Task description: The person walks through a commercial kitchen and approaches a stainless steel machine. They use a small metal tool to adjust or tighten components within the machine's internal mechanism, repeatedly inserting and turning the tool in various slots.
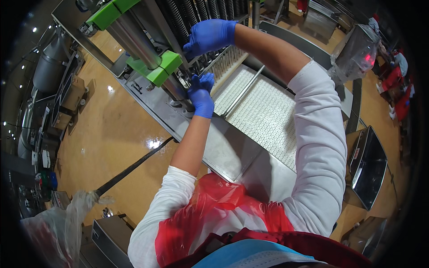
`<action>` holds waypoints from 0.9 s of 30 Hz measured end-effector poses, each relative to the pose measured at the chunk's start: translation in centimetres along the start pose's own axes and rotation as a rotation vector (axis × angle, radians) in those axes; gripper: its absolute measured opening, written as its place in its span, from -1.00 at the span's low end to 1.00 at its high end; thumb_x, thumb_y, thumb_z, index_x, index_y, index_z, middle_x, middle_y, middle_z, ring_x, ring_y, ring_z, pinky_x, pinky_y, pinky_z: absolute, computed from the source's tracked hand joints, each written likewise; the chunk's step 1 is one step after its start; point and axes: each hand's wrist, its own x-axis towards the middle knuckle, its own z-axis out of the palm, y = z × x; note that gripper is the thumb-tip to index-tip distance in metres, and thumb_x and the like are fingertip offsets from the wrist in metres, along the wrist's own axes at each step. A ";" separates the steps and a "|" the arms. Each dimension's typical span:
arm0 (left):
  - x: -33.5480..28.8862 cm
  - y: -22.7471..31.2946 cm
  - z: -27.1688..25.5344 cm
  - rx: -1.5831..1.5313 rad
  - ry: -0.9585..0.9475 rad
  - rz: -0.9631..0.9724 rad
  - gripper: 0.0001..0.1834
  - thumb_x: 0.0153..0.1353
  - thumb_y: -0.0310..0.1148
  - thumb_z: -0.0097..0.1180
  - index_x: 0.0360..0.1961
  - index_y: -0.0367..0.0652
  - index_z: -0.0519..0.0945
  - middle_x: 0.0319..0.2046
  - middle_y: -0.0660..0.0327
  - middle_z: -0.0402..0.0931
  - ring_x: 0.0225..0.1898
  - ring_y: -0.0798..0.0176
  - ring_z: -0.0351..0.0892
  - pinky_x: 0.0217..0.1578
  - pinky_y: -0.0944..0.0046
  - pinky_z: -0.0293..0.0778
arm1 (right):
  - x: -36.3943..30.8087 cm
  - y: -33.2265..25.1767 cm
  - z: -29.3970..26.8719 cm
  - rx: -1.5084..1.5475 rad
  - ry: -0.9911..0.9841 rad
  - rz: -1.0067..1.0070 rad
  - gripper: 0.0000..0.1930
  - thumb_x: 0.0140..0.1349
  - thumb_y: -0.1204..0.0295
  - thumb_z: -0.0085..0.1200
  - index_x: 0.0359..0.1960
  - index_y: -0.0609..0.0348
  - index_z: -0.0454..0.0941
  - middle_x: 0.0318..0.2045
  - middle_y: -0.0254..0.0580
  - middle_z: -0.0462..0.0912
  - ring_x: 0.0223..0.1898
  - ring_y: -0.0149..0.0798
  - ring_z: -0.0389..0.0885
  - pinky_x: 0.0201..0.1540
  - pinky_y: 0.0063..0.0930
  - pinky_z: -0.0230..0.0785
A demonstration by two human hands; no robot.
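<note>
Both my hands wear blue gloves and are at the needle bank of a stainless steel machine. My right hand (211,37) reaches over from the right, its fingers bent inward beside the black coil springs (178,20). What its fingertips grip is hidden. Lower down, my left hand (201,95) is next to a steel post (174,87), with its fingers bent toward the thin metal needles (219,67). Anything between those fingers is too small to make out. A white perforated conveyor bed (259,107) lies to the right of the needles, crossed by a metal rod (243,91).
Green clamp blocks (164,68) on the posts stand close to my hands. A steel ledge (232,152) lies before my red apron (214,192). A dark hose (134,165) runs to the lower left. A metal bin (368,167) stands at right, and people in red work beyond.
</note>
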 end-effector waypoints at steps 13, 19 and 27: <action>-0.1 -0.4 0.8 0.017 0.077 0.060 -0.56 0.50 -0.14 -0.13 -0.12 -0.37 0.56 -0.29 0.01 0.68 -0.24 0.07 0.72 -0.26 0.22 0.68 | -0.1 -1.2 0.9 0.003 -0.081 0.189 -0.76 0.13 0.34 0.15 -0.14 -0.08 0.63 -0.53 -0.27 0.61 -0.48 -0.09 0.68 -0.47 -0.25 0.52; -0.3 -0.5 0.8 -0.084 0.053 0.078 -0.58 0.48 -0.16 -0.09 -0.15 -0.40 0.54 -0.23 -0.06 0.65 -0.23 0.00 0.71 -0.23 0.14 0.63 | 0.2 -2.2 1.2 0.038 -0.186 0.288 -0.78 0.16 0.31 0.11 -0.14 -0.15 0.63 -0.42 -0.25 0.64 -0.40 -0.07 0.70 -0.42 -0.20 0.56; -0.8 0.3 1.1 -0.056 0.035 0.051 -0.52 0.50 -0.14 -0.15 -0.07 -0.48 0.47 -0.09 -0.22 0.58 -0.06 -0.17 0.66 -0.02 0.02 0.56 | 1.2 -3.9 -0.9 0.283 -0.226 0.507 -0.83 0.16 0.31 0.13 -0.23 -0.04 0.65 -0.43 -0.15 0.66 -0.35 0.01 0.70 -0.35 -0.11 0.57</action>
